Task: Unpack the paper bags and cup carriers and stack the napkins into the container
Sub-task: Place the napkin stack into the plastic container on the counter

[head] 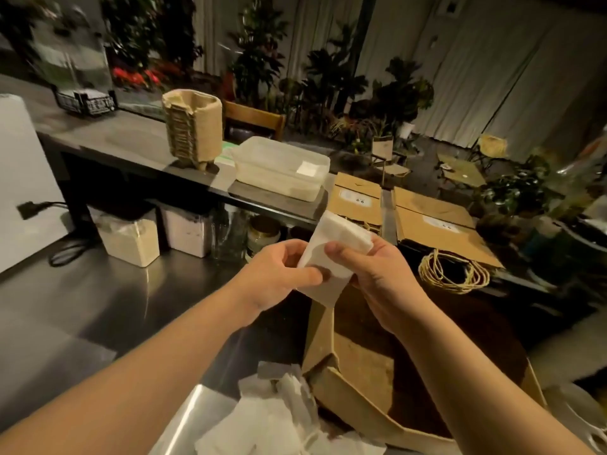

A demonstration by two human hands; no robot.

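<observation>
Crumpled wrapping (279, 418) lies below both hands' grip, left hand (279, 277) and right hand (377, 277), pinching the napkin stack (335, 247).

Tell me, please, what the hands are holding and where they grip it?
Both hold one stack of napkins: the left hand pinches its lower left side, the right hand grips its right side.

This looks like a café or small shop's service area. A steel desk (82, 300) lies left of the hands (331, 274), a stack of pulp cup carriers (192, 126) stands beyond them, and potted plants (331, 83) with folding chairs (389, 159) fill the space farther off.
</observation>
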